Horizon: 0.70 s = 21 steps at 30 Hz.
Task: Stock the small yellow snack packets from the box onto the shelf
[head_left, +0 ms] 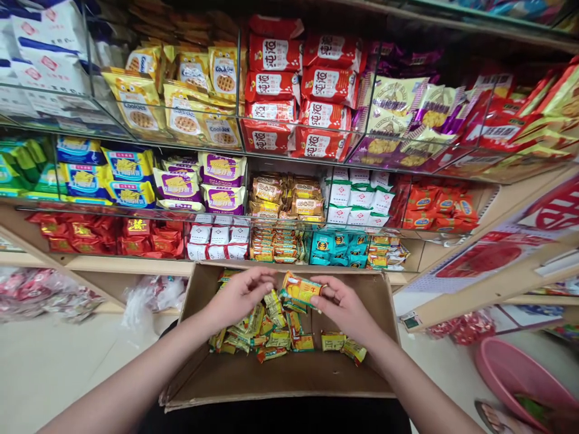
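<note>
Snack packets [298, 290] are gripped by both the left hand [239, 295] and right hand [346, 307] above the cardboard box [289, 374]; some could be dropped if the stack slips.

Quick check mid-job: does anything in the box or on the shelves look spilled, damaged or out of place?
Nothing stands out. The small snack packets lie loose in the cardboard box, none torn that I can see. Both hands, left hand and right hand, grip packets over it.

bright even light, soft shadows, strong wide-angle bending at edges
</note>
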Motion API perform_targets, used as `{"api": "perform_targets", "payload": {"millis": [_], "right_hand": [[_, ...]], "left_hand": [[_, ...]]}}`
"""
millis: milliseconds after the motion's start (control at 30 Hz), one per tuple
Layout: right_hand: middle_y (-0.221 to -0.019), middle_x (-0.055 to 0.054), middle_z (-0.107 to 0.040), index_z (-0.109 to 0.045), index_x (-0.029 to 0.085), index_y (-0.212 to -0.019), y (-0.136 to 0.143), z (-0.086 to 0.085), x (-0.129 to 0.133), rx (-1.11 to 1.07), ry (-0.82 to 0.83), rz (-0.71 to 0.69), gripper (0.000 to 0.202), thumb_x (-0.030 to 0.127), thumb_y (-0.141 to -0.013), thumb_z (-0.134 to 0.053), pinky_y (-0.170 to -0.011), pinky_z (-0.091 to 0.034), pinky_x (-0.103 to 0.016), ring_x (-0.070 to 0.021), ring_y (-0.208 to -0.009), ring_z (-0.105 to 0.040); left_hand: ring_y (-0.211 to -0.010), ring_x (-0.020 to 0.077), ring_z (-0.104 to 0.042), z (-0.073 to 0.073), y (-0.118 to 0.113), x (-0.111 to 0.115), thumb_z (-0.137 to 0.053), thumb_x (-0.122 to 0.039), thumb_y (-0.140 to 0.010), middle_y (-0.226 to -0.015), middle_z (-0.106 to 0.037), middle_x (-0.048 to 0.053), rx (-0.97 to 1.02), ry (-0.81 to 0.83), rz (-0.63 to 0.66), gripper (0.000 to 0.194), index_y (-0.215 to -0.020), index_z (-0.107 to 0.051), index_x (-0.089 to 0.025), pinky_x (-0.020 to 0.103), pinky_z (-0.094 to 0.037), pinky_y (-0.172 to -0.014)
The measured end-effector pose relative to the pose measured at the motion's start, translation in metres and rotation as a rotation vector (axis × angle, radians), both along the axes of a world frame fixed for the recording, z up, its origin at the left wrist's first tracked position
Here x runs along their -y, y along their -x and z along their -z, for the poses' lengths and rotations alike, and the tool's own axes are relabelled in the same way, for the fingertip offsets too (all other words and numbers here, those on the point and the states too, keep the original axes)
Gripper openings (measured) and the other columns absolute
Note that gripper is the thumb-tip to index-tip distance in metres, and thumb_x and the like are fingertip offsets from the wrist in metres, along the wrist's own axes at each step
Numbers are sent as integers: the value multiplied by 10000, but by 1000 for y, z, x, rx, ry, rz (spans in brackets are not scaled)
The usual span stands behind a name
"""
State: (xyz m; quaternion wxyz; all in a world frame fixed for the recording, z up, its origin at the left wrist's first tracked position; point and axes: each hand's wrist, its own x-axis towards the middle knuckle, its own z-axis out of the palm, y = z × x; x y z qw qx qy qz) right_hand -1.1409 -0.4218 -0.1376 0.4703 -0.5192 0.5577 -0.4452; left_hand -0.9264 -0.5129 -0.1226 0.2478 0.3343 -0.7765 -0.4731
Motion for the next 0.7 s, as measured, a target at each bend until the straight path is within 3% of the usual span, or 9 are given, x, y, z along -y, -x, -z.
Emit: {"api": "perform_targets", "payload": {"millis": [100,167,267,333,533,700], "right_hand": [[-825,-38,-611,-465,160,-1062,14,3,19,-80,63,135,405,368,-725,-549,-623,-418,-249,-133,-712,-546],[-757,-31,-593,-483,141,-1015,26,6,34,-181,95,231,398,377,-703,-557,-576,-405,-243,-126,-644,-522],[-666,0,-541,-490,138,-971,40,10,54,-338,96,319,397,388,-672,-565,-527,-395,-242,-116,-568,-488],[-669,5,-531,-488,146,-969,45,11,66,-395,66,321,398,397,-667,-555,-500,-400,-239,-115,-551,-488],[-743,-36,-576,-486,129,-998,50,9,93,-505,-119,278,378,336,-688,-546,-445,-414,-224,-122,-558,-529],[-776,-49,-615,-507,121,-973,32,24,128,-588,-184,169,267,256,-743,-517,-502,-457,-218,-129,-639,-582]], "left_hand": [[-929,179,-542,-4,-26,37,-402,-362,-792,-993,-617,74,268,431,-146,336,-1010,-564,-165,310,-402,-848],[-951,202,-534,-1,-43,64,-373,-381,-793,-1005,-616,88,444,584,-237,368,-1008,-570,-156,311,-388,-852],[-865,196,-580,10,-59,92,-313,-412,-799,-937,-644,68,679,526,-370,395,-979,-581,-184,266,-420,-741],[-756,193,-606,17,-63,99,-286,-433,-796,-826,-662,54,772,439,-424,409,-929,-595,-200,247,-421,-627],[-711,192,-606,24,-64,92,-263,-450,-790,-778,-667,41,805,433,-447,409,-849,-601,-227,238,-386,-567],[-696,212,-606,25,-63,89,-243,-426,-800,-775,-666,57,847,472,-474,409,-844,-595,-221,259,-372,-551]]}}
